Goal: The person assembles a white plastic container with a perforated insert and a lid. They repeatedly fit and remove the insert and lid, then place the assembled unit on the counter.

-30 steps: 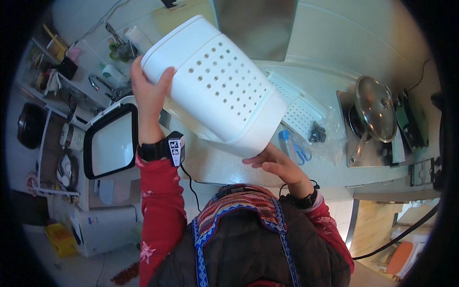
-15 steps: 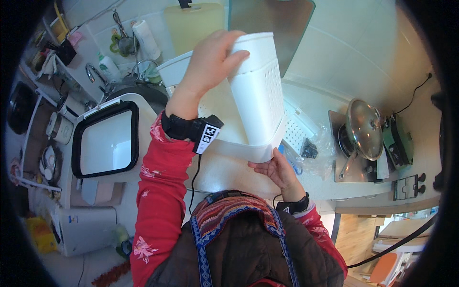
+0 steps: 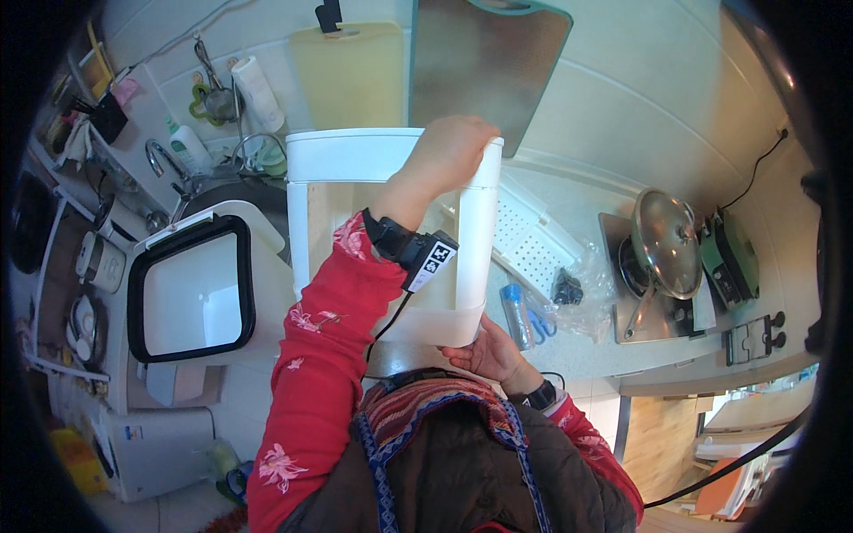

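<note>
Turned since the earlier view, the white rack (image 3: 355, 155) faced me with its open side, held between my two hands. My left hand (image 3: 449, 153) clasped its upper right corner, fingers folded over; my right hand (image 3: 487, 355), fingers curled, met the lower right corner, its grip unclear. Beyond, perforated white panels (image 3: 533, 231) and blue scissors (image 3: 540, 324) lay on the table (image 3: 573, 351).

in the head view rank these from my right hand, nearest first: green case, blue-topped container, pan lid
1. Blue-topped container: just right of your right hand.
2. Pan lid: farther up and right.
3. Green case: right of the lid.
</note>
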The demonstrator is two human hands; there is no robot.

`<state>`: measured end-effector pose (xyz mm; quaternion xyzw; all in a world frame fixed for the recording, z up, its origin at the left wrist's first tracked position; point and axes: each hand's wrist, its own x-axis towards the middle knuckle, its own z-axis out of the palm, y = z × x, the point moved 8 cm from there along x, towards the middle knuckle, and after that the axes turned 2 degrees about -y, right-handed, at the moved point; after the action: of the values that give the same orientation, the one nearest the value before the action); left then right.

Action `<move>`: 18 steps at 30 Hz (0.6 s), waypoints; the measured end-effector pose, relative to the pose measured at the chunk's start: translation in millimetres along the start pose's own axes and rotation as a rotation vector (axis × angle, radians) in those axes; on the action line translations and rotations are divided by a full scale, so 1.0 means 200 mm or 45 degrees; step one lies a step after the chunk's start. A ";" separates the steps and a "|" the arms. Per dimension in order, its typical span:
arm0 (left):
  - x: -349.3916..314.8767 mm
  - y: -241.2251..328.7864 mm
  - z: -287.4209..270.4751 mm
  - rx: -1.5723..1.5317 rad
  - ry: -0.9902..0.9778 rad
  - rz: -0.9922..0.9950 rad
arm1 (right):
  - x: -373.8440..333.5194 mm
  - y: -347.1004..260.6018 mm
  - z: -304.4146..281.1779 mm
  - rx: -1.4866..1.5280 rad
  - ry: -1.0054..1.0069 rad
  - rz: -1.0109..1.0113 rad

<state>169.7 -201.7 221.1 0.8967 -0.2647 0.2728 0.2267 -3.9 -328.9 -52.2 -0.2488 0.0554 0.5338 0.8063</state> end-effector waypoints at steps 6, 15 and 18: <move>0.00 0.02 0.19 0.216 0.001 -0.019 | -0.06 0.04 -0.10 0.091 0.065 0.050; -0.01 0.15 0.35 0.194 -0.096 -0.087 | -0.36 -0.05 -0.16 -0.394 0.266 0.149; -0.05 0.12 0.44 0.140 -0.157 -0.130 | -0.53 -0.37 -0.20 -1.361 0.787 0.240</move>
<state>180.8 -265.2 156.6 0.9352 -0.2168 0.2192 0.1740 24.7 -457.7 -23.7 -0.7547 0.0331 0.4599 0.4666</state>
